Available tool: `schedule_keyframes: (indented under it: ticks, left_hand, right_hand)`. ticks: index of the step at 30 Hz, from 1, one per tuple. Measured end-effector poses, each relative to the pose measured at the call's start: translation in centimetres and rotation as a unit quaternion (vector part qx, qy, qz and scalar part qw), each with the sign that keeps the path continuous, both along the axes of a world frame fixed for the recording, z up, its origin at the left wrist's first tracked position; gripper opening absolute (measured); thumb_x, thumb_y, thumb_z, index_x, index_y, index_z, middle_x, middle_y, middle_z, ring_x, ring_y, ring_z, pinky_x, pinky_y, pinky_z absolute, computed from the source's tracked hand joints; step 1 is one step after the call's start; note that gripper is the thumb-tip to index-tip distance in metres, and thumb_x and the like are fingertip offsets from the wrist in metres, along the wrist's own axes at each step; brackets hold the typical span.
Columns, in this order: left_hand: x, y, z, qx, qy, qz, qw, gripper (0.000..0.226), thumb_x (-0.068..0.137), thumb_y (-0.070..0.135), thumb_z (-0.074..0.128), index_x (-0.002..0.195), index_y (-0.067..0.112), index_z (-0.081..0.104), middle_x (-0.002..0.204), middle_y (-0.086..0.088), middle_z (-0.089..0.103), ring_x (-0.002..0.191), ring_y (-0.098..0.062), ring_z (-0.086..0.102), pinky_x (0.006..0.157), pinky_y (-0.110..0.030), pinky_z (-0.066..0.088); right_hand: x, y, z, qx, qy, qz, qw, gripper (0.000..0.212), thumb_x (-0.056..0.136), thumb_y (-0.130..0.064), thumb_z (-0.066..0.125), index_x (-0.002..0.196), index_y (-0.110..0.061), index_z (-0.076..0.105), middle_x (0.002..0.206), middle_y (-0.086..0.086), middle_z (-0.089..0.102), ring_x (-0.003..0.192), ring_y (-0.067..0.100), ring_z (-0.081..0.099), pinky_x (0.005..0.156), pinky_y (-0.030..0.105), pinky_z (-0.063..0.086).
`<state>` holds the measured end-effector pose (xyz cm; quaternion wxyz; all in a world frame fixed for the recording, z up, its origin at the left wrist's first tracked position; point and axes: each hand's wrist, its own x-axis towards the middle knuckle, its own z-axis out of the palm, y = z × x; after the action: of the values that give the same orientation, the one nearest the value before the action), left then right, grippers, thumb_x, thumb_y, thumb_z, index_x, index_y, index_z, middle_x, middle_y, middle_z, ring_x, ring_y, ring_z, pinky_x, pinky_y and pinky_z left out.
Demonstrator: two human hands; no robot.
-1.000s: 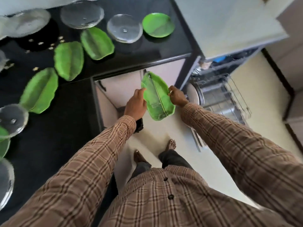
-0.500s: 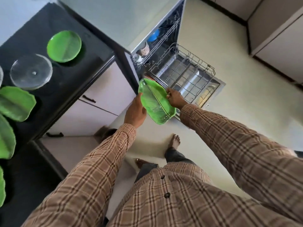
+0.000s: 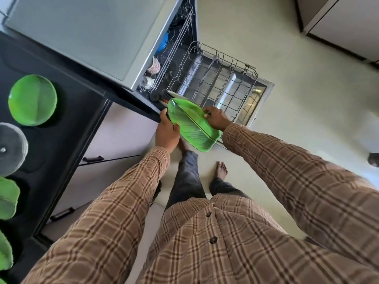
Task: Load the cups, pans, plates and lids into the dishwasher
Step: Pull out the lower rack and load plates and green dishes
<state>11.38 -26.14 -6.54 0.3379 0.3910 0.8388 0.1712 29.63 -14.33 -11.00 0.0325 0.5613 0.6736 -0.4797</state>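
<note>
A green leaf-shaped plate (image 3: 192, 126) is held tilted between both hands, just in front of the near corner of the pulled-out lower wire rack (image 3: 223, 83) of the open dishwasher (image 3: 178, 64). My left hand (image 3: 167, 133) grips the plate's left edge. My right hand (image 3: 216, 118) pinches its right edge. A white plate edge (image 3: 174, 94) stands in the rack behind the green plate. Cups (image 3: 154, 66) and a blue item (image 3: 163, 44) sit in the upper rack.
On the black counter (image 3: 61, 119) at left lie a round green plate (image 3: 32, 100), a glass lid (image 3: 11, 148) and more leaf plates (image 3: 7, 198). Cabinet drawers (image 3: 114, 144) stand below it. The dishwasher door (image 3: 257, 103) lies open over the pale floor. My bare feet (image 3: 221, 171) are below.
The view has swung right and closer to the dishwasher. Both hands have carried the leaf plate away from the counter to the near corner of the lower rack.
</note>
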Motion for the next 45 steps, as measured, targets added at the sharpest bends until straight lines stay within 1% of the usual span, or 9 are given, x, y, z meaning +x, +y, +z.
schedule_keyframes:
  ticks: [9, 12, 18, 25, 30, 34, 39, 43, 45]
  left_hand:
    - [-2.8, 13.3, -11.2, -0.100, -0.003, -0.033, 0.994, 0.043, 0.100, 0.023, 0.050, 0.138, 0.004, 0.048, 0.122, -0.024, 0.065, 0.109, -0.040, 0.065, 0.094, -0.048, 0.053]
    - [-3.5, 16.9, -14.6, -0.140, 0.018, -0.017, 0.990, 0.051, 0.102, 0.022, 0.048, 0.146, -0.001, 0.035, 0.134, -0.027, 0.059, 0.114, -0.041, 0.064, 0.096, -0.049, 0.053]
    - [-7.2, 22.4, -23.3, -0.168, 0.105, 0.034, 0.980, 0.048, 0.102, 0.024, 0.048, 0.142, -0.003, 0.044, 0.151, -0.024, 0.044, 0.141, -0.037, 0.042, 0.111, -0.044, 0.038]
    - [-9.7, 25.7, -31.1, -0.141, 0.131, 0.089, 0.977, 0.045, 0.092, 0.035, 0.046, 0.119, 0.005, 0.067, 0.120, -0.017, 0.071, 0.111, -0.031, 0.068, 0.098, -0.040, 0.051]
    - [-10.6, 26.9, -34.6, -0.161, 0.097, 0.129, 0.974, 0.051, 0.086, 0.044, 0.051, 0.118, 0.006, 0.065, 0.113, -0.014, 0.074, 0.104, -0.029, 0.071, 0.092, -0.041, 0.055]
    - [-12.2, 26.3, -39.3, -0.131, 0.101, 0.155, 0.974, 0.066, 0.066, 0.060, 0.037, 0.102, 0.016, 0.070, 0.089, -0.003, 0.078, 0.082, -0.023, 0.075, 0.082, -0.041, 0.060]
    - [-10.5, 26.9, -36.8, -0.106, 0.042, 0.079, 0.990, 0.057, 0.086, 0.045, 0.054, 0.134, 0.013, 0.056, 0.123, -0.010, 0.069, 0.107, -0.027, 0.069, 0.098, -0.042, 0.053]
    - [-12.4, 27.0, -46.1, -0.105, -0.041, 0.189, 0.975, 0.058, 0.077, 0.049, 0.049, 0.111, 0.003, 0.056, 0.088, -0.019, 0.073, 0.054, -0.023, 0.073, 0.051, -0.041, 0.062]
    - [-10.9, 28.4, -41.4, -0.121, -0.060, 0.211, 0.968, 0.036, 0.086, 0.030, 0.054, 0.104, -0.002, 0.055, 0.087, -0.022, 0.073, 0.048, -0.023, 0.071, 0.045, -0.037, 0.059]
  right_hand:
    - [-3.9, 6.4, -8.7, -0.042, -0.074, -0.094, 0.992, 0.036, 0.098, -0.019, 0.054, 0.132, -0.013, 0.063, 0.138, 0.015, 0.060, 0.124, 0.034, 0.058, 0.102, 0.035, 0.043]
    - [-5.3, 7.6, -11.6, -0.045, -0.059, -0.140, 0.987, 0.030, 0.101, -0.023, 0.050, 0.125, -0.015, 0.066, 0.128, 0.014, 0.067, 0.115, 0.030, 0.063, 0.086, 0.030, 0.044]
    - [-7.5, 8.3, -18.7, 0.026, -0.030, -0.030, 0.999, 0.047, 0.101, -0.054, 0.042, 0.125, -0.020, 0.063, 0.124, 0.010, 0.066, 0.113, 0.032, 0.057, 0.095, 0.043, 0.048]
    - [-9.9, 11.2, -25.6, 0.124, -0.013, 0.053, 0.991, 0.044, 0.104, -0.054, 0.041, 0.122, -0.022, 0.064, 0.121, 0.004, 0.066, 0.114, 0.029, 0.054, 0.088, 0.037, 0.045]
    - [-10.5, 11.5, -28.3, 0.167, -0.097, 0.099, 0.976, 0.036, 0.097, -0.018, 0.050, 0.131, -0.029, 0.059, 0.115, 0.005, 0.070, 0.105, 0.033, 0.064, 0.070, 0.039, 0.049]
    - [-10.7, 11.3, -28.7, 0.169, -0.106, 0.064, 0.978, 0.028, 0.098, -0.020, 0.047, 0.121, -0.028, 0.062, 0.106, 0.008, 0.071, 0.094, 0.035, 0.067, 0.065, 0.037, 0.047]
    - [-9.7, 10.6, -28.0, 0.182, -0.092, 0.063, 0.977, 0.031, 0.097, -0.033, 0.053, 0.126, -0.027, 0.063, 0.119, 0.000, 0.069, 0.110, 0.028, 0.060, 0.084, 0.040, 0.053]
    - [-9.7, 11.1, -28.8, 0.181, -0.110, 0.056, 0.976, 0.031, 0.099, -0.016, 0.048, 0.123, -0.028, 0.064, 0.109, 0.006, 0.072, 0.095, 0.032, 0.066, 0.065, 0.036, 0.048]
    - [-10.0, 11.3, -29.0, 0.182, -0.122, 0.039, 0.975, 0.032, 0.101, -0.018, 0.044, 0.123, -0.029, 0.064, 0.102, 0.010, 0.072, 0.087, 0.033, 0.067, 0.064, 0.033, 0.037]
